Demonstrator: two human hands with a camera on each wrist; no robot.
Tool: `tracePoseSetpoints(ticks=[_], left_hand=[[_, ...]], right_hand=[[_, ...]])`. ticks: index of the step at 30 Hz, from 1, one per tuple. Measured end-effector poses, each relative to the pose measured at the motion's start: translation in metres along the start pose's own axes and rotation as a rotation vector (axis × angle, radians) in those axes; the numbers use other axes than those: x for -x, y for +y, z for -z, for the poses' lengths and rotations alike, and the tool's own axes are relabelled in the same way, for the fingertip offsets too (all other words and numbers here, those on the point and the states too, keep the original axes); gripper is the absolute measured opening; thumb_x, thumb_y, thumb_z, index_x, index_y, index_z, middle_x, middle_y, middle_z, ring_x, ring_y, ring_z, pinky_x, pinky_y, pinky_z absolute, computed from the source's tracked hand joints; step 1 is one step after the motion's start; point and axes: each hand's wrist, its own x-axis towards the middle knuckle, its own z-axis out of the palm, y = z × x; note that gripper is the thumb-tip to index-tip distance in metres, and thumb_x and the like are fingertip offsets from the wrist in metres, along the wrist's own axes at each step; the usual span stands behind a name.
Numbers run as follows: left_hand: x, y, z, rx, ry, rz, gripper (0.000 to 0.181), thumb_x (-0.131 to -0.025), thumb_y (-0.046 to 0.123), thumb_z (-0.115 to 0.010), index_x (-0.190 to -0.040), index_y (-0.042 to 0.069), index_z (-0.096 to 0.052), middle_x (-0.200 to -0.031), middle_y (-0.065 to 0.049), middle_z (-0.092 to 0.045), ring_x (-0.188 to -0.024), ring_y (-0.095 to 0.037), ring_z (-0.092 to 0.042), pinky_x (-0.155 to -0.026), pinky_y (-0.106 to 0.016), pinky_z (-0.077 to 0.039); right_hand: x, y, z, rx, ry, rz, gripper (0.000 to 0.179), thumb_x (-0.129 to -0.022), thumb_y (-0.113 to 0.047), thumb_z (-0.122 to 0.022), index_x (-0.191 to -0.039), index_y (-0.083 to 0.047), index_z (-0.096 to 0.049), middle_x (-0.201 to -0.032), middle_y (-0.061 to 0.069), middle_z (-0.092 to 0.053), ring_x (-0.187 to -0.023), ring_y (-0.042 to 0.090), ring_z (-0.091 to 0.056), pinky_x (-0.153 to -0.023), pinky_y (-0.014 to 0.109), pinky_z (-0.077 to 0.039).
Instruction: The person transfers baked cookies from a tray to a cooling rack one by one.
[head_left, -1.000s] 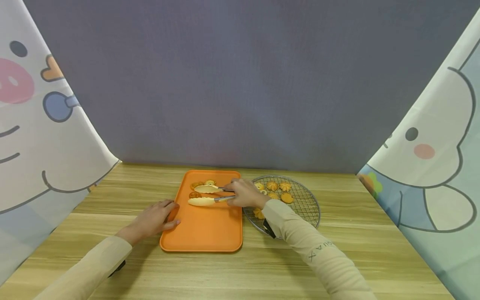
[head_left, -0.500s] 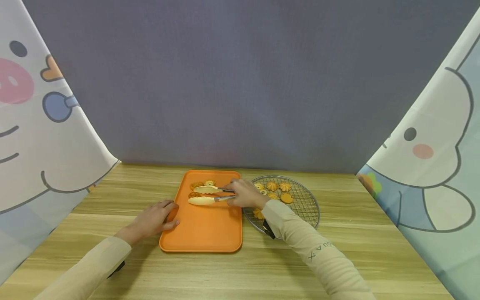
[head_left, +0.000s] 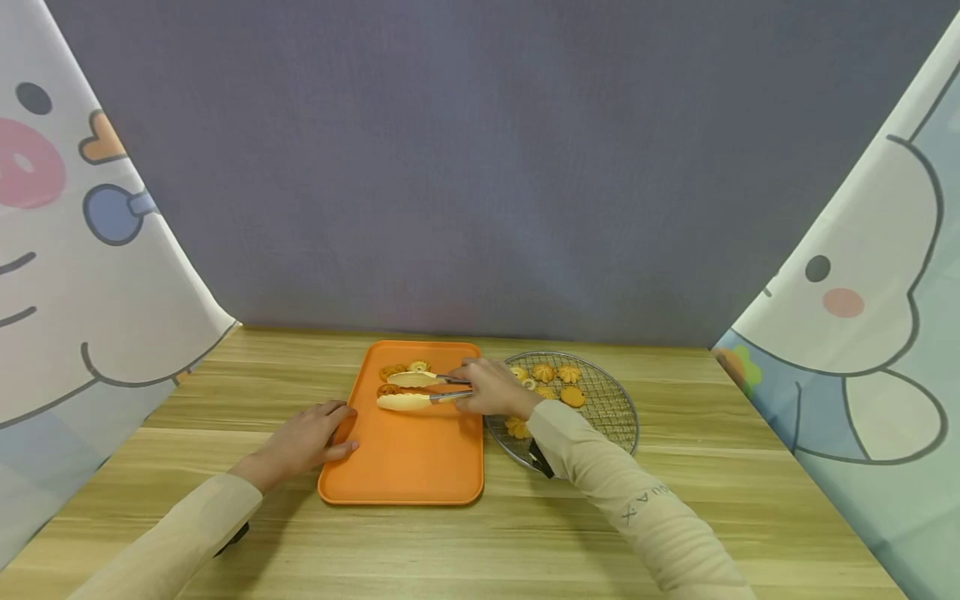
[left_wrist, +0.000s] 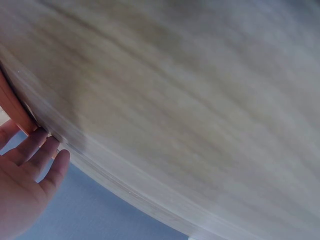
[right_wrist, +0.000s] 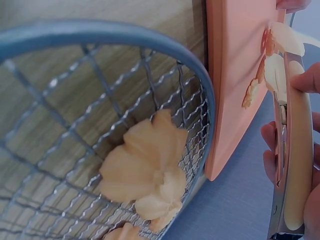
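Note:
My right hand [head_left: 491, 387] grips a pair of tongs [head_left: 405, 402] with cream tips over the orange tray [head_left: 405, 462]. The tong tips stand apart, with a brown cookie [head_left: 388, 390] at their left, partly hidden. Another brown cookie [head_left: 392, 372] and a paler one [head_left: 419, 366] lie behind the upper tip. In the right wrist view the tongs [right_wrist: 297, 150] run along my fingers. At the tray's left edge my left hand [head_left: 307, 437] rests with fingertips and thumb touching the rim; the left wrist view shows loosely extended fingers [left_wrist: 61, 162] against it.
Right of the tray stands a round wire rack [head_left: 636, 425] holding several cookies [head_left: 543, 372], close beside the tray's right rim; my right forearm crosses above it. A wooden table [head_left: 360, 550] lies beneath everything. A grey-blue cloth [head_left: 480, 183] hangs behind, with printed panels [head_left: 862, 375] at both sides.

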Motion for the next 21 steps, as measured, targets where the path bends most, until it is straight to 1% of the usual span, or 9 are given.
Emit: tracePoseSetpoints(ticks=[5, 9, 12, 14, 16, 17, 19, 21], left_hand=[[0.000, -0.001, 0.000, 0.002, -0.006, 0.007, 0.049, -0.083, 0.039, -0.063, -0.116, 0.003, -0.057, -0.121, -0.021, -0.055, -0.105, -0.042, -0.055, -0.085, -0.058, -0.044], [0.000, 0.000, 0.000, 0.008, -0.012, 0.006, 0.050, -0.083, 0.041, -0.062, -0.116, 0.004, -0.057, -0.121, -0.021, -0.055, -0.105, -0.042, -0.055, -0.084, -0.058, -0.044], [-0.001, 0.000, 0.000, 0.009, -0.011, 0.005, 0.050, -0.083, 0.041, -0.062, -0.116, 0.004, -0.057, -0.121, -0.021, -0.055, -0.105, -0.042, -0.055, -0.084, -0.058, -0.044], [0.000, 0.001, 0.001, 0.010, -0.009, 0.006, 0.049, -0.083, 0.040, -0.063, -0.116, 0.003, -0.057, -0.121, -0.021, -0.055, -0.105, -0.042, -0.055, -0.084, -0.058, -0.044], [0.000, 0.001, 0.001, 0.011, -0.006, 0.004, 0.049, -0.083, 0.039, -0.063, -0.116, 0.003, -0.057, -0.121, -0.021, -0.055, -0.106, -0.042, -0.055, -0.085, -0.058, -0.044], [0.000, 0.001, 0.001, 0.010, -0.006, 0.004, 0.048, -0.084, 0.039, -0.063, -0.116, 0.003, -0.057, -0.120, -0.021, -0.055, -0.105, -0.042, -0.055, -0.085, -0.058, -0.044], [0.000, 0.001, 0.001, 0.009, -0.005, 0.002, 0.048, -0.083, 0.038, -0.063, -0.116, 0.003, -0.057, -0.120, -0.021, -0.055, -0.105, -0.042, -0.055, -0.085, -0.058, -0.044], [-0.001, 0.001, 0.001, 0.006, -0.005, 0.000, 0.049, -0.083, 0.039, -0.063, -0.116, 0.003, -0.057, -0.120, -0.021, -0.055, -0.105, -0.042, -0.055, -0.085, -0.058, -0.044]], right_hand=[[0.005, 0.000, 0.004, 0.006, 0.009, 0.007, 0.042, -0.081, -0.027, -0.063, -0.121, -0.016, -0.061, -0.106, 0.002, -0.062, -0.060, 0.008, -0.044, -0.050, 0.021, -0.030], [0.010, 0.001, 0.008, 0.009, 0.017, 0.022, 0.041, -0.081, -0.026, -0.063, -0.120, -0.014, -0.062, -0.103, 0.003, -0.063, -0.064, 0.009, -0.046, -0.051, 0.022, -0.033], [0.016, 0.002, 0.011, 0.002, 0.024, 0.040, 0.040, -0.081, -0.025, -0.062, -0.120, -0.013, -0.062, -0.105, 0.004, -0.063, -0.069, 0.011, -0.052, -0.054, 0.026, -0.041], [0.021, 0.003, 0.014, -0.002, 0.032, 0.050, 0.040, -0.082, -0.025, -0.061, -0.120, -0.012, -0.062, -0.111, 0.007, -0.062, -0.078, 0.015, -0.059, -0.062, 0.031, -0.048], [0.026, 0.005, 0.016, -0.005, 0.046, 0.069, 0.040, -0.082, -0.024, -0.061, -0.119, -0.009, -0.062, -0.116, 0.011, -0.061, -0.085, 0.020, -0.062, -0.068, 0.035, -0.050], [0.028, 0.006, 0.018, -0.012, 0.051, 0.076, 0.040, -0.082, -0.023, -0.060, -0.119, -0.008, -0.062, -0.117, 0.012, -0.061, -0.084, 0.020, -0.062, -0.069, 0.036, -0.050], [0.033, 0.008, 0.020, -0.013, 0.062, 0.080, 0.040, -0.081, -0.023, -0.061, -0.118, -0.007, -0.063, -0.116, 0.012, -0.061, -0.077, 0.018, -0.061, -0.064, 0.032, -0.049], [0.037, 0.011, 0.022, -0.010, 0.068, 0.083, 0.041, -0.079, -0.022, -0.063, -0.117, -0.007, -0.063, -0.106, 0.009, -0.064, -0.063, 0.012, -0.054, -0.054, 0.025, -0.042]])
